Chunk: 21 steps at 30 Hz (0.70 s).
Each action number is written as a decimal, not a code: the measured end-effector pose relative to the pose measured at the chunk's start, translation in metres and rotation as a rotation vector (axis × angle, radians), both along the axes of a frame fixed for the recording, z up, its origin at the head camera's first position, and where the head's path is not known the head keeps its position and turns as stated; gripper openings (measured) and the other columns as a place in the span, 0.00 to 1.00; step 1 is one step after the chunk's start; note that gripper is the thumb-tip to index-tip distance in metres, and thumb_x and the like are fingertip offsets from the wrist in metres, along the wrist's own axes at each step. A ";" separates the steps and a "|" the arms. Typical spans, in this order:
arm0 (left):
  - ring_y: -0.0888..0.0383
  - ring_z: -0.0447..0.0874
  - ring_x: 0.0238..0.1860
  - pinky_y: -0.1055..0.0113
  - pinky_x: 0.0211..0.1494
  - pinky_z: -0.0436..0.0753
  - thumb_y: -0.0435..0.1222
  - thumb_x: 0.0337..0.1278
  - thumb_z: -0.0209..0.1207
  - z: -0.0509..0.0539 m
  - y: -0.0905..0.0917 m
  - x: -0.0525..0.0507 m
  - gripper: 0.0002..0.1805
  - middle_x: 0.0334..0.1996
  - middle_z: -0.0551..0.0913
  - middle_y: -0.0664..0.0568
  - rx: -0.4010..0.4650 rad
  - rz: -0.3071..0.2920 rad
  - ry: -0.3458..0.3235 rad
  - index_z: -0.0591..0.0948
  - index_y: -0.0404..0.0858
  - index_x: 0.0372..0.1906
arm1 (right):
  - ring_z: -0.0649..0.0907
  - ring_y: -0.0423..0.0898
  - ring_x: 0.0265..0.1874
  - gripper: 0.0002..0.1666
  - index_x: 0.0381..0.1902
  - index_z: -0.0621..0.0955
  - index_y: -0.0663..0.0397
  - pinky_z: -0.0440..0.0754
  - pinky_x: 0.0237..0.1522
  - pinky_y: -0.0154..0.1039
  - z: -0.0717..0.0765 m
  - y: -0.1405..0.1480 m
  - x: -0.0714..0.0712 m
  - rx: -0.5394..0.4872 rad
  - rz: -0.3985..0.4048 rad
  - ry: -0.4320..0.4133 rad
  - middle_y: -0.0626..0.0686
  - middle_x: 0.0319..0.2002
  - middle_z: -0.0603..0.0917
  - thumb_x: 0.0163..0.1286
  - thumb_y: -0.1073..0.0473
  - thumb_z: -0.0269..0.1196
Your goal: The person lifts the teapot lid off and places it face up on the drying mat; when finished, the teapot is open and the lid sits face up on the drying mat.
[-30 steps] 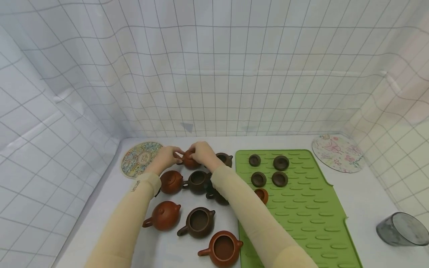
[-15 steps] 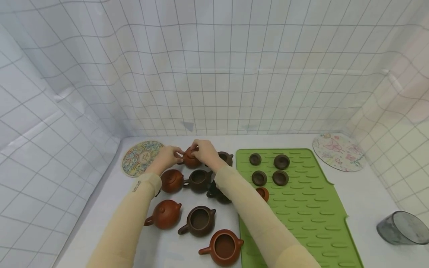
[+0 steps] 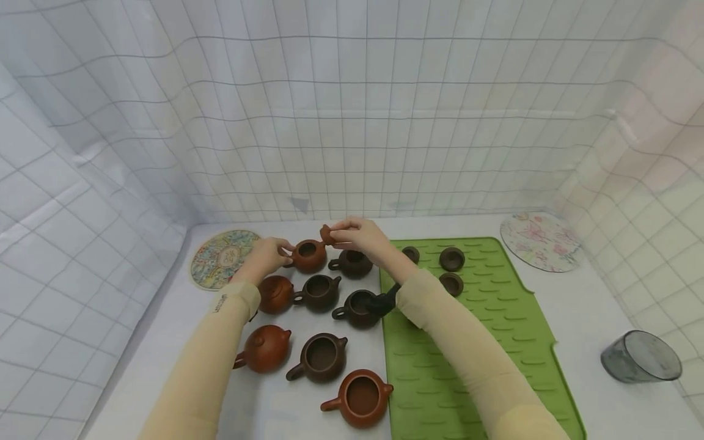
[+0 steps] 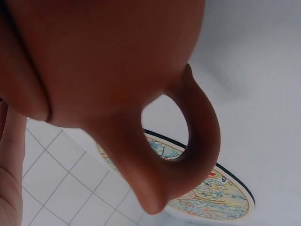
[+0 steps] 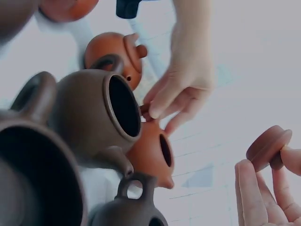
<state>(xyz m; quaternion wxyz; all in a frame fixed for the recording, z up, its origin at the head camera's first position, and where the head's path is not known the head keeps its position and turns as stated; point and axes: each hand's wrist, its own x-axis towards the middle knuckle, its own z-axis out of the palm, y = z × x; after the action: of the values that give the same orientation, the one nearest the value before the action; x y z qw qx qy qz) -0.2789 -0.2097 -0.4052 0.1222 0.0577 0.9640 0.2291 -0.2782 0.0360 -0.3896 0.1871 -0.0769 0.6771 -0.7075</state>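
Observation:
My left hand (image 3: 266,259) pinches the handle of a small reddish-brown teapot (image 3: 309,256) at the back left; its top is uncovered. In the right wrist view, that left hand (image 5: 186,89) has thumb and fingers at the handle. My right hand (image 3: 360,237) holds the reddish teapot lid (image 3: 327,234) in the air just right of this teapot. The right wrist view shows the lid (image 5: 268,146) tilted, its knob between thumb and fingers. A lidded reddish teapot (image 4: 117,61) fills much of the left wrist view, with a little of the left hand at the edge.
Several brown and reddish teapots, such as a dark one (image 3: 323,357), stand in front. A green mat (image 3: 495,342) on the right bears several dark lids (image 3: 452,259). Round patterned mats (image 3: 225,260) lie at both back corners. A grey glass (image 3: 640,357) stands at far right.
My right hand has lifted the lid off the back reddish teapot and moved right with it. The left hand stays at the handle. The view has shifted slightly.

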 end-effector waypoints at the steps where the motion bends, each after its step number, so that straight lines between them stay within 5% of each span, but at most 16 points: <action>1: 0.44 0.86 0.43 0.50 0.51 0.81 0.31 0.63 0.61 -0.001 0.000 0.000 0.17 0.43 0.87 0.36 -0.005 0.001 0.001 0.81 0.31 0.56 | 0.84 0.51 0.51 0.15 0.52 0.78 0.68 0.83 0.56 0.39 0.000 0.007 0.002 -0.021 0.002 -0.015 0.61 0.52 0.81 0.71 0.64 0.61; 14: 0.44 0.87 0.42 0.49 0.53 0.82 0.29 0.64 0.60 -0.001 -0.002 0.005 0.18 0.43 0.86 0.35 0.055 0.000 -0.011 0.80 0.30 0.58 | 0.85 0.43 0.50 0.15 0.57 0.72 0.64 0.79 0.60 0.39 -0.027 0.123 0.051 -0.255 -0.001 -0.157 0.52 0.51 0.81 0.77 0.64 0.53; 21: 0.43 0.86 0.45 0.47 0.56 0.80 0.30 0.64 0.60 0.003 -0.002 0.005 0.18 0.45 0.86 0.34 0.076 -0.002 -0.021 0.79 0.30 0.58 | 0.86 0.44 0.50 0.13 0.58 0.71 0.59 0.78 0.61 0.38 -0.044 0.163 0.080 -0.267 -0.033 -0.197 0.51 0.51 0.81 0.79 0.65 0.48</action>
<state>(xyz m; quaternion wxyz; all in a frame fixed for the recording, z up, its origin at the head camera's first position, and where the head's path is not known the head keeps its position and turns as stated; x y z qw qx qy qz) -0.2743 -0.2114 -0.4025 0.1303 0.0609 0.9532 0.2659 -0.1980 0.1994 -0.4341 0.2292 -0.0201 0.5567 -0.7982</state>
